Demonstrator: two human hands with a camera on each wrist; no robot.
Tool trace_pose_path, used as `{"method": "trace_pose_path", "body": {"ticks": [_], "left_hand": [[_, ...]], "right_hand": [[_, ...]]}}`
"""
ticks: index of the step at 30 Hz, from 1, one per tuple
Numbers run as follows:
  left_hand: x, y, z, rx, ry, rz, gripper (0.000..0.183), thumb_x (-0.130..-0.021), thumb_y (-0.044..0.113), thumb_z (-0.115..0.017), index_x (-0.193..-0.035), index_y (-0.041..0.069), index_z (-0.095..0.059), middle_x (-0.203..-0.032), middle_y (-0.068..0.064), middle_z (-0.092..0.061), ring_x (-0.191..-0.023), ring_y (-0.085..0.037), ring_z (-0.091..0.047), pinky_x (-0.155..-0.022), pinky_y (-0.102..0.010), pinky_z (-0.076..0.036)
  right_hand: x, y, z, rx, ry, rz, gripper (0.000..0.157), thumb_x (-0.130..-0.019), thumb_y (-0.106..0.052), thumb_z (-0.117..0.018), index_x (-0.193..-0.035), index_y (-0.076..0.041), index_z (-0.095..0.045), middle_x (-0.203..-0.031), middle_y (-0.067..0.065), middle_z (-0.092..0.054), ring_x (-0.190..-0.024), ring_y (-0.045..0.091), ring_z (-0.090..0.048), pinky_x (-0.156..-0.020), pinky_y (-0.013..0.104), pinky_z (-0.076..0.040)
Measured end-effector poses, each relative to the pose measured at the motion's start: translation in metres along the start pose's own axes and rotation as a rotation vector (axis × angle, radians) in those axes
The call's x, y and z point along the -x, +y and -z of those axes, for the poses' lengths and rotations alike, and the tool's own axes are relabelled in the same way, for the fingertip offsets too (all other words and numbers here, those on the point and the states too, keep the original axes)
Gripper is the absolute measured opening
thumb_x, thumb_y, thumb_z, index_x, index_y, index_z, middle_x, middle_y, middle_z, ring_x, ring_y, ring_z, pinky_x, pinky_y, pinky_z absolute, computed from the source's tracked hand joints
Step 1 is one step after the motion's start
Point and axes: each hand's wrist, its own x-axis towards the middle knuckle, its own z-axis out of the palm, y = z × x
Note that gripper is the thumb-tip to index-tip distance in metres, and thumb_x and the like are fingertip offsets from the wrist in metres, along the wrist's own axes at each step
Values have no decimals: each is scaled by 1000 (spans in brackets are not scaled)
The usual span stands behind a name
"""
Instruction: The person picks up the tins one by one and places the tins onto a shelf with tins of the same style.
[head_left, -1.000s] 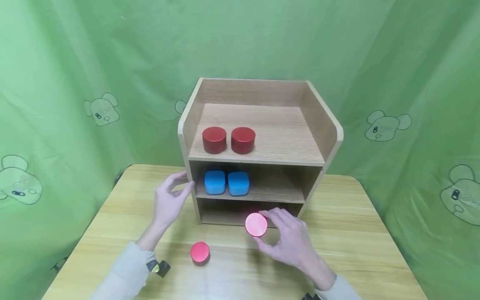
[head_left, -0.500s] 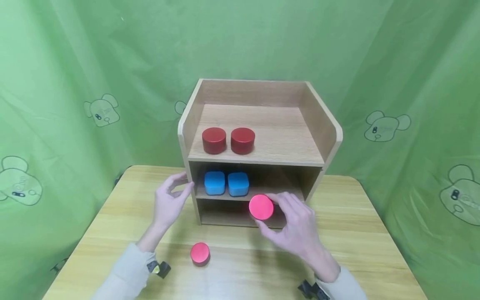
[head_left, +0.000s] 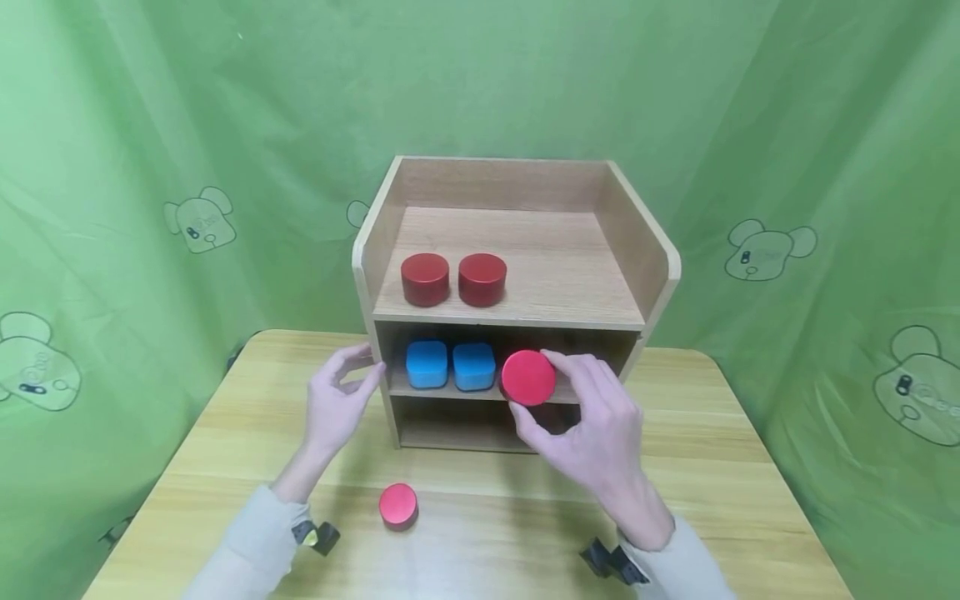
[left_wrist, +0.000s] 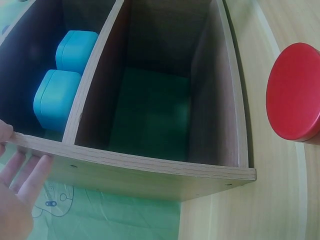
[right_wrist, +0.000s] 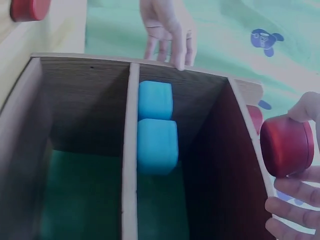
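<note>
My right hand (head_left: pixel 596 429) pinches a round red tin (head_left: pixel 528 377) between thumb and fingers, its flat face toward me, in front of the middle shelf's right part. In the right wrist view this tin (right_wrist: pixel 285 146) is beside the top board's front edge. My left hand (head_left: pixel 335 404) touches the left side panel of the wooden shelf unit (head_left: pixel 510 322), thumb at the front edge and fingers extended along the outside. Two matching red tins (head_left: pixel 425 280) (head_left: pixel 482 280) sit on the top board. Another red tin (head_left: pixel 398 506) lies on the table, in front of the unit.
On the middle shelf, at the left, stand two blue rounded-square boxes (head_left: pixel 427 364) (head_left: pixel 474 367) side by side. The unit stands on a wooden table (head_left: pixel 720 492), with a green curtain (head_left: pixel 510 75) behind it and on both sides.
My right hand has raised the red tin from the bottom opening's level to the middle shelf's level, slightly rightward. The left hand has stayed at the side panel.
</note>
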Motion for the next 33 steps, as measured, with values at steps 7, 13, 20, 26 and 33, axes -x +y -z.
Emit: {"method": "trace_pose_path", "body": {"ticks": [7,13,20,26,33], "left_hand": [[-1,-1,1,-5,-1,9,38,-92,-3,-75,-130,-4,-66,-129,-25,-71,-102,10,-67,-85,-16,-65],[0,0,0,-11,-1,3,39,-92,-3,-75,-130,-5,-66,-130,-25,-71,-102,11,-66,-84,-15,-65],[0,0,0,-7,3,-3,38,-92,-4,-75,-129,-6,-66,-130,-26,-70,-101,12,-66,-83,-15,-65],[0,-1,0,-3,1,3,39,-92,-4,-75,-130,-6,-66,-132,-25,-70,-102,11,-67,-84,-15,-65],[1,0,0,-2,-1,6,39,-92,-3,-75,-130,-6,-65,-132,-26,-70,-102,11,-66,-84,-15,-65]], "right_hand": [[-16,-6,0,11,73,-28,56,-87,-48,-74,-122,-5,-74,-103,11,-78,-90,27,-71,-71,41,-62],[-26,-7,-2,47,110,-48,55,-86,-46,-76,-121,-5,-74,-102,13,-77,-90,30,-71,-70,43,-61],[-37,-2,-4,76,128,-63,52,-83,-42,-79,-118,-4,-73,-101,15,-77,-89,31,-71,-69,46,-61],[-47,5,-8,112,132,-84,52,-82,-40,-81,-117,-2,-73,-96,16,-76,-84,32,-70,-63,45,-57],[-58,9,-12,125,117,-107,51,-83,-39,-80,-117,-2,-73,-96,17,-76,-85,33,-70,-68,49,-61]]}}
